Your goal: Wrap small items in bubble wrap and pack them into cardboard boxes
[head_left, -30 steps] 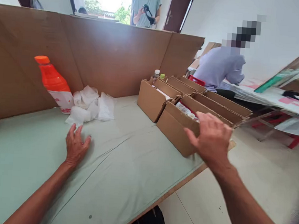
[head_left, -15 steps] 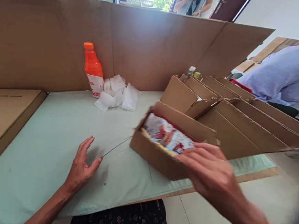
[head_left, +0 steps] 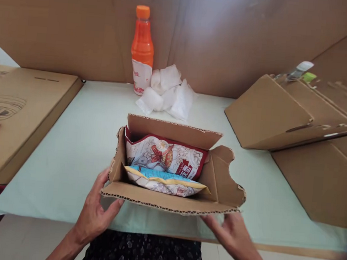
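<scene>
An open cardboard box (head_left: pixel 168 201) with rough-cut edges is at the table's front, its opening facing me. Inside lie a dark-red and white printed snack bag (head_left: pixel 165 155) and, nearer me, a blue, yellow and white bag (head_left: pixel 166 181). My left hand (head_left: pixel 97 208) grips the box's near left corner, thumb along the front wall and fingers round the left side. At the near right corner my right hand (head_left: pixel 231 230) holds the box from below, its thumb at the front wall; the other fingertips are hidden behind the cardboard.
Behind the box stand an orange bottle (head_left: pixel 142 51) and crumpled white wrapping (head_left: pixel 167 93). Several cardboard boxes (head_left: pixel 271 109) fill the right side, with bottle caps showing above them. A large flat carton (head_left: pixel 40 107) lies left; a cardboard wall (head_left: pixel 210 40) closes the back.
The box has come left and now sits in front of me, turned squarer. My left hand has closed on its left corner; my right hand has shifted from its top to the near right corner.
</scene>
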`<move>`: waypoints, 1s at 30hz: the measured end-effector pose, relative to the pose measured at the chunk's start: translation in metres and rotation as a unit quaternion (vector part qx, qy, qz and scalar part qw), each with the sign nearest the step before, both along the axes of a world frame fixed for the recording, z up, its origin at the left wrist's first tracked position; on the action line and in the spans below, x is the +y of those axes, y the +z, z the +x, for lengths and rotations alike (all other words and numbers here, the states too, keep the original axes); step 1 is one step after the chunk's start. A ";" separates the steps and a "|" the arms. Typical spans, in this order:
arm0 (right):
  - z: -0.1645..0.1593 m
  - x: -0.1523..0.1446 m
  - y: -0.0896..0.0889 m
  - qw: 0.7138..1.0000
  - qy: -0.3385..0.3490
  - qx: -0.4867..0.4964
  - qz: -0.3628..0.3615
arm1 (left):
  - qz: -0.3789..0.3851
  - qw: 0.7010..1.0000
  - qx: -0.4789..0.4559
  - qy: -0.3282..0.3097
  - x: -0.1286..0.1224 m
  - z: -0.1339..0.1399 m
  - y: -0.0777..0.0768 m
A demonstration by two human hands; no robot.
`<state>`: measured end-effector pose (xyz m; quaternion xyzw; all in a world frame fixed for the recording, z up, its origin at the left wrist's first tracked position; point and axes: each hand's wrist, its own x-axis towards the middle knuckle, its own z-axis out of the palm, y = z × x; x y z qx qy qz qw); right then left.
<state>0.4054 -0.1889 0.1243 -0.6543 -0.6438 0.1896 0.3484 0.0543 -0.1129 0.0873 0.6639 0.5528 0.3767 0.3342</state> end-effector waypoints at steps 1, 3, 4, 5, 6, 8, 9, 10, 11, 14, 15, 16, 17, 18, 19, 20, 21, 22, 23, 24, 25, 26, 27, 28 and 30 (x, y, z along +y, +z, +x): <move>-0.007 0.003 -0.008 1.000 0.003 0.000 -0.016 | -0.005 1.000 -0.002 -0.014 0.004 0.005 0.002; -0.018 0.013 -0.018 0.999 -0.008 0.004 -0.032 | -0.012 0.999 -0.009 -0.030 0.013 0.014 0.005; -0.022 0.021 -0.020 0.999 -0.017 0.007 -0.034 | -0.015 0.999 -0.012 -0.026 0.019 0.016 0.005; -0.025 0.030 -0.021 0.999 -0.024 0.010 -0.033 | -0.019 1.000 -0.016 -0.012 0.026 0.017 0.005; -0.027 0.043 -0.020 0.999 -0.027 0.015 -0.028 | -0.024 0.999 -0.023 0.007 0.034 0.016 0.003; -0.034 0.074 -0.018 0.999 -0.013 0.033 -0.015 | -0.035 0.997 -0.048 0.049 0.055 0.009 0.000; -0.038 0.092 -0.017 0.999 0.001 0.043 -0.006 | -0.040 0.995 -0.064 0.065 0.067 0.005 -0.001; -0.044 0.111 -0.017 0.998 0.018 0.052 0.003 | -0.044 0.993 -0.079 0.078 0.080 0.000 -0.002; -0.051 0.130 -0.018 0.998 0.035 0.058 0.008 | -0.043 0.991 -0.092 0.088 0.094 -0.006 -0.001; -0.075 0.180 -0.028 0.994 0.083 0.074 0.012 | -0.022 0.987 -0.107 0.120 0.135 -0.018 0.002; -0.082 0.193 -0.032 0.991 0.100 0.083 0.015 | -0.010 0.985 -0.104 0.136 0.145 -0.021 0.003; -0.087 0.203 -0.036 0.988 0.118 0.095 0.019 | 0.001 0.983 -0.102 0.154 0.154 -0.023 0.003; -0.090 0.210 -0.039 0.984 0.137 0.108 0.021 | 0.010 0.980 -0.101 0.173 0.161 -0.023 0.002; -0.090 0.216 -0.042 0.981 0.156 0.115 0.023 | 0.017 0.976 -0.105 0.189 0.165 -0.024 0.001; -0.088 0.220 -0.042 0.979 0.170 0.113 0.026 | 0.020 0.973 -0.115 0.200 0.168 -0.023 -0.002; -0.082 0.224 -0.040 0.979 0.176 0.100 0.032 | 0.022 0.970 -0.130 0.206 0.169 -0.023 -0.005; -0.075 0.228 -0.037 0.982 0.171 0.074 0.042 | 0.022 0.967 -0.148 0.207 0.170 -0.022 -0.008; -0.067 0.234 -0.031 0.985 0.156 0.037 0.057 | 0.022 0.965 -0.164 0.205 0.170 -0.022 -0.011; -0.059 0.242 -0.025 0.988 0.133 -0.008 0.075 | 0.022 0.963 -0.177 0.203 0.170 -0.022 -0.014; -0.053 0.253 -0.018 0.988 0.110 -0.057 0.091 | 0.024 0.962 -0.184 0.202 0.170 -0.021 -0.016; -0.048 0.267 -0.012 0.985 0.091 -0.107 0.103 | 0.028 0.961 -0.188 0.202 0.170 -0.021 -0.017; -0.047 0.283 -0.007 0.979 0.080 -0.154 0.109 | 0.032 0.960 -0.189 0.202 0.170 -0.021 -0.018; -0.048 0.301 -0.004 0.971 0.081 -0.197 0.111 | 0.034 0.961 -0.186 0.202 0.171 -0.022 -0.019; -0.052 0.318 -0.002 0.962 0.091 -0.231 0.110 | 0.035 0.962 -0.182 0.202 0.171 -0.022 -0.019; -0.063 0.351 -0.002 0.950 0.123 -0.267 0.101 | 0.035 0.964 -0.169 0.201 0.173 -0.023 -0.019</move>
